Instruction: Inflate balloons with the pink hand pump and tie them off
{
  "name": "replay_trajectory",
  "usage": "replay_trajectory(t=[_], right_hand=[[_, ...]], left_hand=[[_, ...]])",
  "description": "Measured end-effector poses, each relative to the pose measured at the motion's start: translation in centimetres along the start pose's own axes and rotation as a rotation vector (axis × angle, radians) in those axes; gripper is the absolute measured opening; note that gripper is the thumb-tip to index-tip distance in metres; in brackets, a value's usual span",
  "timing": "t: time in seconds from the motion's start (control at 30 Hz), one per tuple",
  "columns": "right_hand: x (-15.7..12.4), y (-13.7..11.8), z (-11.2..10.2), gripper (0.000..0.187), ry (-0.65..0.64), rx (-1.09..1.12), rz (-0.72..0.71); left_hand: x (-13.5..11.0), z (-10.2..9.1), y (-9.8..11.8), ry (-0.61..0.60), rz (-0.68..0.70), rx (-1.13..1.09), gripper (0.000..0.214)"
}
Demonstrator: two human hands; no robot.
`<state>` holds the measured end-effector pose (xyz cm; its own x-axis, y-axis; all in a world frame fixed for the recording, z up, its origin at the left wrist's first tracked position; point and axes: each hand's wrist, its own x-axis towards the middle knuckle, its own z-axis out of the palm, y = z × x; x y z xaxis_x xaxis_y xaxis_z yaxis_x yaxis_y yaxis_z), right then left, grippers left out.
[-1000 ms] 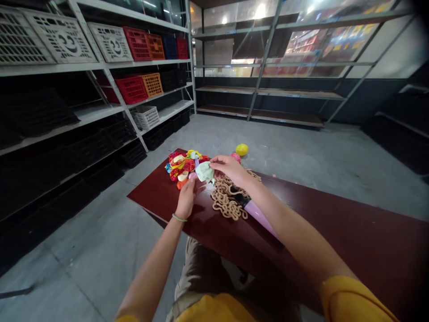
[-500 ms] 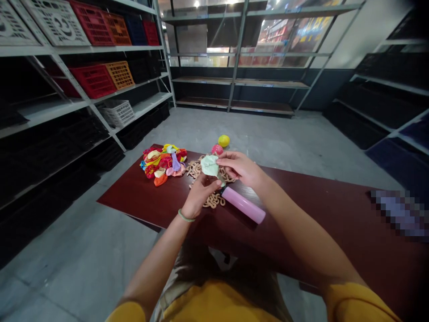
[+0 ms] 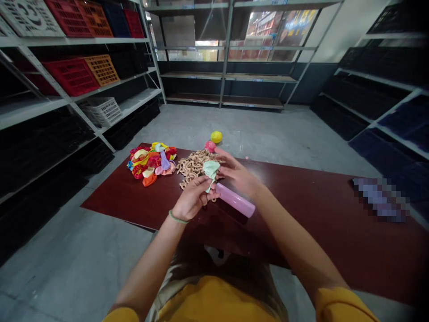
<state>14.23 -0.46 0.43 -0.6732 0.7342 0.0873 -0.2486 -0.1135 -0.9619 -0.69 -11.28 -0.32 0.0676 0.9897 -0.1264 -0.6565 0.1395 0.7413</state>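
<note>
My left hand (image 3: 193, 197) is closed with fingertips pinching the neck of a limp mint-green balloon (image 3: 211, 169). The balloon's wider end hangs out above the fingers. Just to its right is my right hand (image 3: 238, 174), slightly blurred, with its fingers stretched out and apart and nothing held in them. Below both hands, a pink cylindrical hand pump (image 3: 236, 202) lies on the dark red table (image 3: 301, 214); its tip end is hidden behind my left fingers. A heap of beige curly pieces (image 3: 192, 165) sits behind the hands.
A pile of mixed deflated balloons (image 3: 152, 163) lies at the table's left. At the far edge show a pink inflated balloon (image 3: 210, 146) and, beyond it, a yellow one (image 3: 216, 137). A blurred-out flat object (image 3: 380, 199) is at right. Shelves with crates (image 3: 72, 76) stand left.
My right hand has let go of the mint-green balloon and its fingers have spread. My left hand still pinches the balloon, which now stands more upright. The whole view has shifted slightly.
</note>
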Motion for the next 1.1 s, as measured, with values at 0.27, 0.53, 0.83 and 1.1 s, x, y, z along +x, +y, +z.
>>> replay_trajectory(t=[0.27, 0.53, 0.83, 1.1], right_hand=[[-0.2, 1.0, -0.1, 0.020, 0.006, -0.042, 0.064], [0.0, -2.9, -1.9, 0.027, -0.112, -0.388, 0.117], [1.7, -4.2, -1.9, 0.029, -0.216, -0.550, 0.156], [4.0, -0.4, -2.0, 0.033, -0.233, -0.475, 0.201]], left_hand=[[-0.6, -0.7, 1.0, -0.071, -0.168, 0.067, 0.023], [-0.7, -2.4, 1.5, -0.216, -0.307, 0.290, 0.040], [-0.2, -0.4, 1.3, -0.286, -0.388, 0.182, 0.030], [-0.2, -0.8, 0.3, -0.151, -0.426, -0.175, 0.016]])
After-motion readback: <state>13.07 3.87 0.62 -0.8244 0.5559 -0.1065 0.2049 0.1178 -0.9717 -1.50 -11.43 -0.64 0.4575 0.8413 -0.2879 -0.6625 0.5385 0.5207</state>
